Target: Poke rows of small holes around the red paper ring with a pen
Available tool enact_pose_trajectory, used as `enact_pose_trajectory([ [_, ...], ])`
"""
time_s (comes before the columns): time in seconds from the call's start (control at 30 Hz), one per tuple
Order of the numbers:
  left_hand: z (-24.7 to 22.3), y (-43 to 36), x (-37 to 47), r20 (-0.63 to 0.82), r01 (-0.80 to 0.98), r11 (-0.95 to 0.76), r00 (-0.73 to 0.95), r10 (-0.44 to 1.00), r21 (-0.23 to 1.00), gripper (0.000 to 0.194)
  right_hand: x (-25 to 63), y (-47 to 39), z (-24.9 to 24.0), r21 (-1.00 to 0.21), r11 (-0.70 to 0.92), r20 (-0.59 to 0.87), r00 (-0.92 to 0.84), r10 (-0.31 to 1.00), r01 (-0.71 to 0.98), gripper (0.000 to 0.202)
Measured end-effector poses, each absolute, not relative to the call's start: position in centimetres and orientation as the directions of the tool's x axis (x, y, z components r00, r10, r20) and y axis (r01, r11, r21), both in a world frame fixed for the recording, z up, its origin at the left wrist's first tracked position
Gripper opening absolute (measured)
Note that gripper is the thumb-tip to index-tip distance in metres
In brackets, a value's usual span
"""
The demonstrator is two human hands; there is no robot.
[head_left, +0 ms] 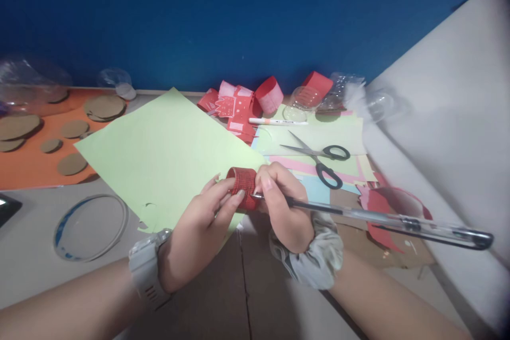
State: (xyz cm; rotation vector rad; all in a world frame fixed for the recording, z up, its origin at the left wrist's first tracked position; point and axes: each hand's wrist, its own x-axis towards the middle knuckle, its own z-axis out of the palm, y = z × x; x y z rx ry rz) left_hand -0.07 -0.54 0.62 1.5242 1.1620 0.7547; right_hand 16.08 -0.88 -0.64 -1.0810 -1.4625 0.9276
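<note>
Our left hand (205, 223) clasped the red ring (246, 183) at the green sheet's (167, 143) four o'clock, seemingly to steady it. Our right hand (290, 229) pinched the pen (350, 212) near its tip, probably for control.

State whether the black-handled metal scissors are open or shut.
Open: the black-handled metal scissors lie with their blades spread in a V and their handle loops apart.

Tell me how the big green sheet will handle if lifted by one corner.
The green sheet looks like paper, so it will probably sag rather than stay stiff. Broad but flat, it should feel light for its size. The ragged cuts near its edge may tear further if tugged.
</note>
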Motion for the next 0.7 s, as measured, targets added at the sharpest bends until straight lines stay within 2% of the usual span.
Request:
enact_pose_trajectory([
  [0.17,0.55,-0.63,-0.12,-0.100,0.291,0.006,0.309,0.946,0.957,0.026,16.15,-0.86,-0.60,-0.943,0.289,0.280,-0.074,0.957,0.163,0.035],
  [0.4,0.55,-0.83,-0.16,-0.119,0.244,0.043,0.304,0.945,0.969,0.025,15.75,-1.08,-0.77,-0.968,0.250,0.250,0.051,0.967,-0.004,0.031],
  [0.53,0.71,-0.99,-0.33,-0.071,0.184,0.001,0.370,0.927,0.983,0.026,15.73,-1.21,-0.63,-0.957,0.290,0.287,0.109,0.952,-0.014,0.031],
  [0.7,1.00,-0.81,-0.28,-0.049,0.218,-0.042,0.394,0.918,0.975,0.019,15.75,-1.29,-0.73,-0.961,0.276,0.275,0.071,0.959,0.006,0.031],
])
